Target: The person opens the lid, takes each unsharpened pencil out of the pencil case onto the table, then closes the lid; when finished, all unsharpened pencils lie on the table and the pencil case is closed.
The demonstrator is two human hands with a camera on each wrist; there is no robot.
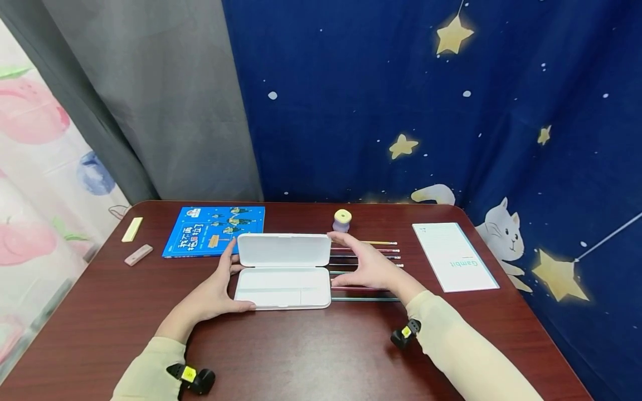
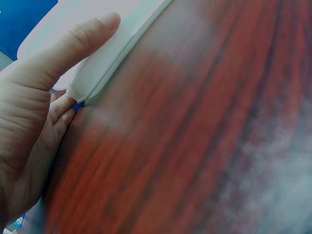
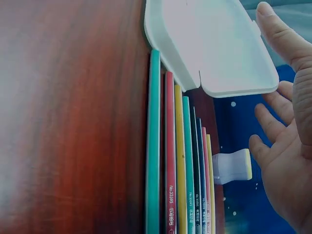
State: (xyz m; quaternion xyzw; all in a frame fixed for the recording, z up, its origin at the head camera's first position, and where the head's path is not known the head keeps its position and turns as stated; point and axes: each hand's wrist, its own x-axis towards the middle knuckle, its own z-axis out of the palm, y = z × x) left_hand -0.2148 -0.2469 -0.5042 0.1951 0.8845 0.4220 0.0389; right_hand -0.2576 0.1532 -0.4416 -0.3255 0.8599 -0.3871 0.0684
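Observation:
A white pencil case (image 1: pixel 271 281) lies with its lid (image 1: pixel 283 250) raised, and its tray shows divided compartments. My left hand (image 1: pixel 213 295) holds the case by its left end, thumb at the front edge and fingers round the side. In the left wrist view, the thumb lies along the case wall (image 2: pixel 105 73) and the fingertips reach its corner. My right hand (image 1: pixel 371 264) is spread at the right end, its forefinger at the lid's upper corner. Several pencils (image 3: pixel 153 146) lie side by side right of the case, partly behind the right hand.
A yellow-topped, lilac container (image 1: pixel 342 221) stands behind the pencils. The blue book (image 1: pixel 215 231) lies behind the left hand. Farther left are a pale yellow strip (image 1: pixel 132 229) and a pinkish eraser-like block (image 1: pixel 138 255). On the right lies a white notebook (image 1: pixel 453 257). Curtains hang behind the table (image 1: pixel 311 356).

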